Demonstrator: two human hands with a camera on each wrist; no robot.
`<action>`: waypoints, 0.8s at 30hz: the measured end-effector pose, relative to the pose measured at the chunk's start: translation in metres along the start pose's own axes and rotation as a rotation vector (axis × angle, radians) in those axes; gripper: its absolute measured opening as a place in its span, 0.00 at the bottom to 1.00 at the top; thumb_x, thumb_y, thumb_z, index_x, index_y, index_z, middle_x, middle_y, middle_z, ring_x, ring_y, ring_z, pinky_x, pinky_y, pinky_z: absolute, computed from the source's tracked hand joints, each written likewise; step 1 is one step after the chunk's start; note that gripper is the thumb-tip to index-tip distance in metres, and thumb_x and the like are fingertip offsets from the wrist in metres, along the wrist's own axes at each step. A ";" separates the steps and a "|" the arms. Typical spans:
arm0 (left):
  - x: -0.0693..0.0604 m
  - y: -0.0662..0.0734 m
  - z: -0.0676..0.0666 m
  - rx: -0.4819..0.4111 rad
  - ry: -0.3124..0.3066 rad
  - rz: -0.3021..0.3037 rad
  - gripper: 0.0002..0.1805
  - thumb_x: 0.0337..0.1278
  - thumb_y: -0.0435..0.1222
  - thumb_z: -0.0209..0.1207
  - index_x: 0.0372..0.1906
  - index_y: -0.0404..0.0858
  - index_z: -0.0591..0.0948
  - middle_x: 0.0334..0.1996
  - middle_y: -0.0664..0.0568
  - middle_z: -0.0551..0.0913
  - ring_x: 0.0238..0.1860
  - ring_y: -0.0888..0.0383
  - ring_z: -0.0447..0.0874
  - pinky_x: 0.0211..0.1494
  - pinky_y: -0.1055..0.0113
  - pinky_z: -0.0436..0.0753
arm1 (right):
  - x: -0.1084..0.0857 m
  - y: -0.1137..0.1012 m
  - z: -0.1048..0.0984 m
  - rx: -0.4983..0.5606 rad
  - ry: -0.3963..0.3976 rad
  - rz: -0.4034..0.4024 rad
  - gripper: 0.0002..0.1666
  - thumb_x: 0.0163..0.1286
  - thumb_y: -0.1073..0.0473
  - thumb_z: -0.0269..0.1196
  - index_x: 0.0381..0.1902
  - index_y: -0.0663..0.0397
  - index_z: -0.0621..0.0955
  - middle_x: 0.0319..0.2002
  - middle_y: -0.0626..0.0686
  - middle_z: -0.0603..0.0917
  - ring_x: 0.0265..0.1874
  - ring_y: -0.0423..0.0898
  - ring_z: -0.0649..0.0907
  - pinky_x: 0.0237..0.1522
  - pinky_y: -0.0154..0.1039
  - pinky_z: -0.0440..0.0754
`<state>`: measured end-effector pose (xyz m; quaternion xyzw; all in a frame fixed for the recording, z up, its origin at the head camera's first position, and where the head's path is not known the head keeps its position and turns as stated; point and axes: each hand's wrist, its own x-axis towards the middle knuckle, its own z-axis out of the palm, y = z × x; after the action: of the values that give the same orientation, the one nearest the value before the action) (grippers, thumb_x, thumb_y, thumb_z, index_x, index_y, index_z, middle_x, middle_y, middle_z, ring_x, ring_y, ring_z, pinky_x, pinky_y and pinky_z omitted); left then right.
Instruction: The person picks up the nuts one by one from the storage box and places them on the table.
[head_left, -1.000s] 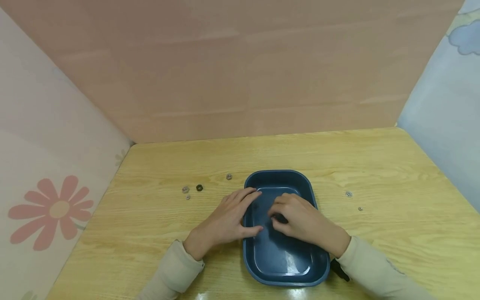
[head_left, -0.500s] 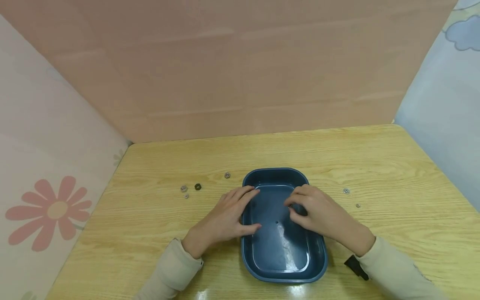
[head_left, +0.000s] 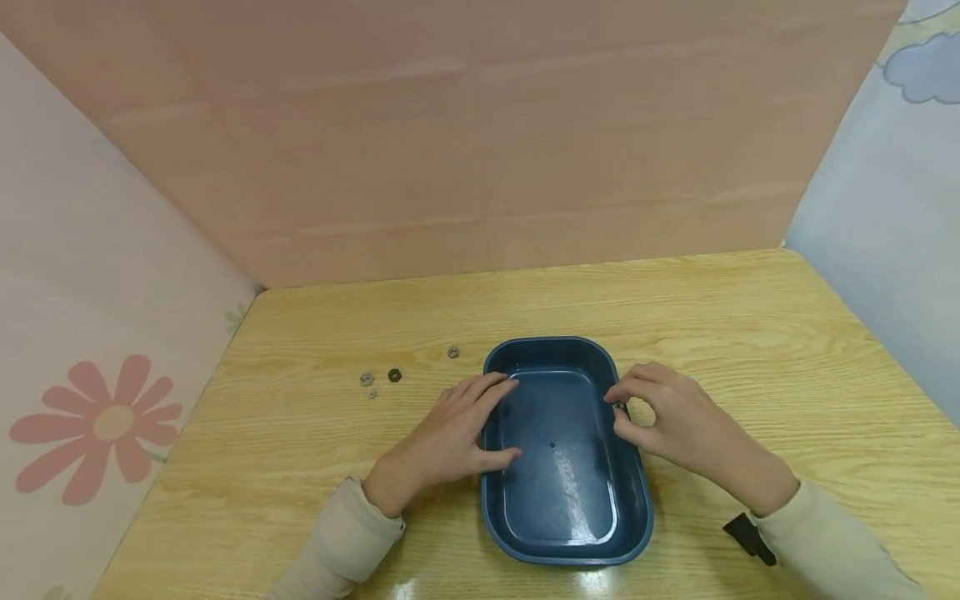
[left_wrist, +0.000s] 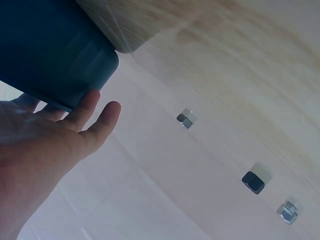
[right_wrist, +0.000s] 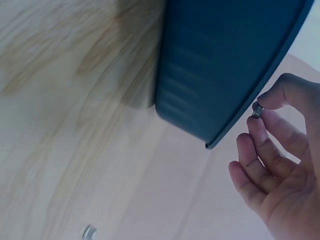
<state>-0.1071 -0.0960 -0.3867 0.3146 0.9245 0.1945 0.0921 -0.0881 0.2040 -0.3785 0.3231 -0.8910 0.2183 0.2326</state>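
A dark blue rectangular tray [head_left: 573,552] stands on the wooden table. My left hand [head_left: 453,433] rests on its left rim, fingers spread over the edge; the left wrist view shows these fingers [left_wrist: 86,107] against the tray's outer wall. Between thumb and fingertips my right hand [head_left: 667,417] pinches a small metal nut [right_wrist: 257,111], held over the tray's right rim. A tiny dark spot [head_left: 552,445] shows on the tray floor; I cannot tell what it is. Left of the tray lie a silver nut [head_left: 453,352], a black nut [head_left: 395,376], a larger silver nut [head_left: 367,379] and a smaller one [head_left: 372,394].
Right of the tray, another nut [right_wrist: 89,232] lies on the table, mostly hidden behind my right hand in the head view. A black strap [head_left: 750,538] hangs by my right sleeve. A pinkish-brown panel [head_left: 480,167] rises behind the table; patterned panels flank it.
My right hand has moved right, from over the middle of the tray to its right rim, and the pinched nut has come into sight. The left hand has stayed on the left rim.
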 end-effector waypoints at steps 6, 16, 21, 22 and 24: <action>0.000 0.001 0.000 0.014 0.004 0.008 0.46 0.54 0.58 0.65 0.76 0.47 0.62 0.75 0.50 0.62 0.74 0.47 0.61 0.73 0.43 0.64 | -0.010 0.009 -0.007 -0.020 0.023 0.013 0.11 0.41 0.67 0.67 0.26 0.50 0.86 0.26 0.40 0.83 0.28 0.36 0.81 0.32 0.29 0.78; 0.000 0.000 0.000 0.016 0.002 0.003 0.46 0.55 0.59 0.64 0.76 0.48 0.61 0.76 0.50 0.61 0.74 0.47 0.60 0.73 0.42 0.63 | -0.028 0.025 -0.022 -0.068 -0.084 0.136 0.13 0.42 0.67 0.69 0.29 0.50 0.85 0.27 0.40 0.83 0.27 0.41 0.81 0.30 0.39 0.80; 0.000 0.000 0.001 0.016 0.003 0.003 0.46 0.55 0.59 0.64 0.76 0.48 0.61 0.75 0.50 0.61 0.74 0.47 0.61 0.73 0.43 0.63 | -0.035 0.033 -0.028 -0.095 -0.202 0.231 0.11 0.45 0.66 0.69 0.31 0.50 0.85 0.28 0.41 0.84 0.28 0.43 0.82 0.30 0.40 0.79; 0.000 0.000 0.001 0.016 0.003 0.004 0.46 0.55 0.59 0.64 0.76 0.48 0.61 0.75 0.50 0.61 0.74 0.47 0.61 0.73 0.43 0.63 | -0.037 0.034 -0.029 -0.096 -0.223 0.247 0.11 0.46 0.66 0.69 0.31 0.50 0.85 0.28 0.41 0.84 0.28 0.43 0.82 0.30 0.40 0.79; 0.000 -0.001 0.001 0.016 0.003 0.005 0.46 0.55 0.59 0.64 0.76 0.48 0.61 0.75 0.50 0.61 0.74 0.48 0.61 0.73 0.43 0.64 | -0.039 0.038 -0.031 -0.099 -0.260 0.277 0.10 0.47 0.66 0.68 0.31 0.50 0.85 0.28 0.42 0.84 0.29 0.43 0.82 0.30 0.40 0.79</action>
<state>-0.1073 -0.0960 -0.3878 0.3172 0.9254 0.1878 0.0877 -0.0782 0.2654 -0.3849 0.2110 -0.9591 0.1605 0.0989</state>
